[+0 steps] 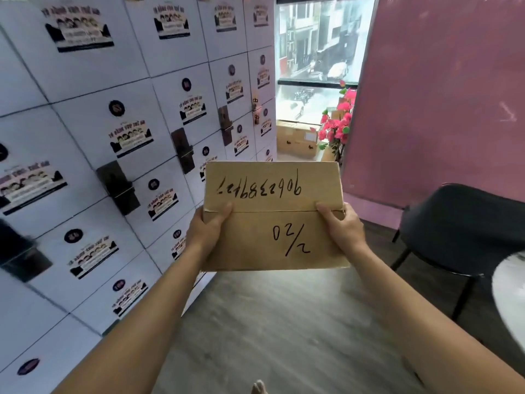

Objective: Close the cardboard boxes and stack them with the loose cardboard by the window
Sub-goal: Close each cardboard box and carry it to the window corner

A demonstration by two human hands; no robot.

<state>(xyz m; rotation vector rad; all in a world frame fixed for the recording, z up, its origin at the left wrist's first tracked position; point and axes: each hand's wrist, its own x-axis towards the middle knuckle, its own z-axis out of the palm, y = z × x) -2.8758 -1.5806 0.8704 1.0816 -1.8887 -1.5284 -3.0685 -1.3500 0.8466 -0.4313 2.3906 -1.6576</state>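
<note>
A closed brown cardboard box with black handwritten numbers on its top flaps is held out in front of me above the floor. My left hand grips its left side, thumb on top at the flap seam. My right hand grips the right side the same way. Farther ahead, a larger cardboard box sits on the floor under the window.
A wall of white lockers with stickers and dark latches runs along the left. A pink wall and pink flowers stand on the right. A dark chair and a white table edge are at the right. Grey floor lies ahead.
</note>
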